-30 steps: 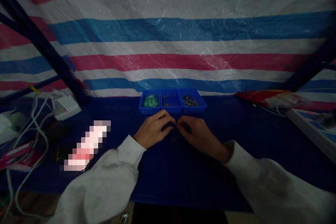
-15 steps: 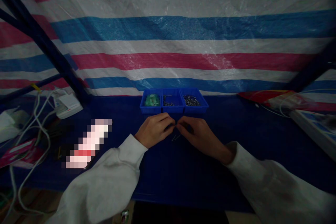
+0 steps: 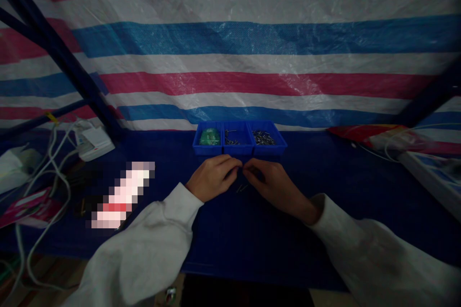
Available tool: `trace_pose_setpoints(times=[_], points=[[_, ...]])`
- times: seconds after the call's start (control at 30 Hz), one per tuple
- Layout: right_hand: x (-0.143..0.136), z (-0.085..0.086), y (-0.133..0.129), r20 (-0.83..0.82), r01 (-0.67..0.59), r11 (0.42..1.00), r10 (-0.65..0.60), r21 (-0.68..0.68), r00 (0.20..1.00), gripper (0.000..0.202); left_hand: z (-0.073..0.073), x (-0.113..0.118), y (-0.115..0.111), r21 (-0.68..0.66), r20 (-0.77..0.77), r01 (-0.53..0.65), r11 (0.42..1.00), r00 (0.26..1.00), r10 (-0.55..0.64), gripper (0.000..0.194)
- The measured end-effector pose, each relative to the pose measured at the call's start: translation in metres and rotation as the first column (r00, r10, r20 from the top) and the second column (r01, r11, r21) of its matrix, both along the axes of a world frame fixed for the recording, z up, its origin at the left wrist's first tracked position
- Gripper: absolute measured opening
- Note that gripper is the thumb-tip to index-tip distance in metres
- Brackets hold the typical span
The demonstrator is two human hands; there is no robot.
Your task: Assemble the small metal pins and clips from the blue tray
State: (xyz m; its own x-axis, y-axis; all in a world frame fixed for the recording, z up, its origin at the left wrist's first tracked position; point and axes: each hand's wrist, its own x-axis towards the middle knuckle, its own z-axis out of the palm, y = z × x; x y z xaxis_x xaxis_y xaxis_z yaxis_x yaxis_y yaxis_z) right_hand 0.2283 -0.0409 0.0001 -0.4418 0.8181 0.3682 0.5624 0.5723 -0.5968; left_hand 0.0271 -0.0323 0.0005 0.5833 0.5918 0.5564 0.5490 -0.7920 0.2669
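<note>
Your left hand (image 3: 212,177) and right hand (image 3: 272,184) rest on the dark blue worktop (image 3: 230,240) with their fingertips pinched together, almost meeting between them; whatever they grip is too small and dim to make out. Just below that meeting point, 2 or 3 small metal pins (image 3: 242,188) lie loose on the worktop. Directly beyond your hands sits a blue plastic tray with 3 compartments (image 3: 239,149), set against the red, white and blue striped tarpaulin (image 3: 230,57). Its left compartment holds green circuit-board pieces (image 3: 209,136), the middle a few thin metal pins (image 3: 231,140), the right a denser heap of small metal parts (image 3: 264,138). To your left lie white cables (image 3: 46,172) and a white boxy adapter (image 3: 94,143) bearing a red label, but its writing is too small to read. No brand shows on the tray.
</note>
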Motion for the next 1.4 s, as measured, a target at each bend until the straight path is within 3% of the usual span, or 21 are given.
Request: trace_pose_setpoints(times=[0.2,0.4,0.63,0.87,1.03,1.17,1.3,1.4], points=[[0.0008,0.0007,0.0021,-0.032,0.009,0.999,-0.010,-0.035,0.999,0.014,-0.0036,-0.0006,0.0015,0.016,-0.046,0.007,1.000,0.999,-0.006,0.016],[0.0035,-0.0022,0.0075,-0.233,-0.139,0.971,0.092,-0.193,0.968,0.017,-0.0022,0.0006,-0.0007,0.031,-0.038,0.070,0.997,0.997,-0.069,0.020],[0.0037,0.0007,0.0090,-0.326,-0.243,0.929,0.145,-0.281,0.934,0.017,-0.0028,0.0020,-0.0012,0.005,0.096,0.133,0.991,0.986,-0.133,0.020],[0.0050,0.0030,0.0082,-0.270,-0.173,0.941,0.094,-0.289,0.958,0.018,-0.0046,0.0047,-0.0042,0.084,0.180,0.003,0.996,0.983,-0.018,0.018],[0.0062,-0.0002,0.0101,-0.311,-0.147,0.932,0.039,-0.331,0.950,0.021,-0.0076,0.0019,-0.0019,0.104,0.051,-0.033,0.994,0.998,0.028,0.021],[0.0039,0.0019,0.0059,-0.315,-0.171,0.929,0.064,-0.328,0.947,0.022,-0.0066,0.0017,-0.0016,0.098,-0.030,-0.056,0.994,0.998,0.059,0.019],[0.0024,0.0051,0.0036,-0.321,-0.194,0.919,0.080,-0.343,0.944,0.022,-0.0063,0.0022,-0.0017,0.085,-0.021,-0.084,0.993,0.996,0.086,0.015],[0.0047,0.0026,0.0087,-0.336,-0.151,0.921,0.023,-0.360,0.942,0.021,-0.0075,0.0017,-0.0012,0.070,0.008,-0.083,0.994,0.997,0.083,0.016]])
